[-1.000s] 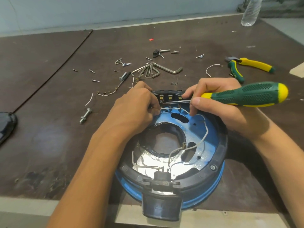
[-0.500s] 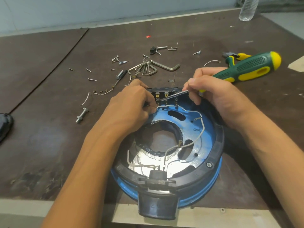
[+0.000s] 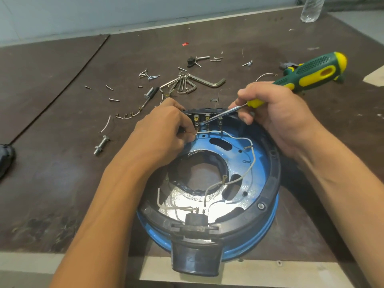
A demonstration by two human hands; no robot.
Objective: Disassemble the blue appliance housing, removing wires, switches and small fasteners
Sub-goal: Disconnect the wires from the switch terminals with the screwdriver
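Blue housing sits on the brown table at the near edge, open side up. Its black rim runs round it and a dark plastic socket overhangs the table edge toward the camera. Switch block is at the far rim, with three metal terminals showing. Left hand rests on the far-left part of the housing, fingers curled, pinching the end of the white wire just beside the left terminal. The wire runs along below the terminals, then loops down the right side of the blue plate toward the centre hole. Right hand grips the green-and-yellow screwdriver low on the handle. The shaft angles down-left with the tip at the switch terminals; I can't tell whether it touches them. More thin wires lie at the near side, by the socket. Beyond the housing on the table are a hex key set, scattered small screws, a bolt with nut to the left and short wire offcuts. Pliers are mostly hidden behind the screwdriver handle. There's a clear bottle at the far right and a dark object at the left edge, cut off by the frame.
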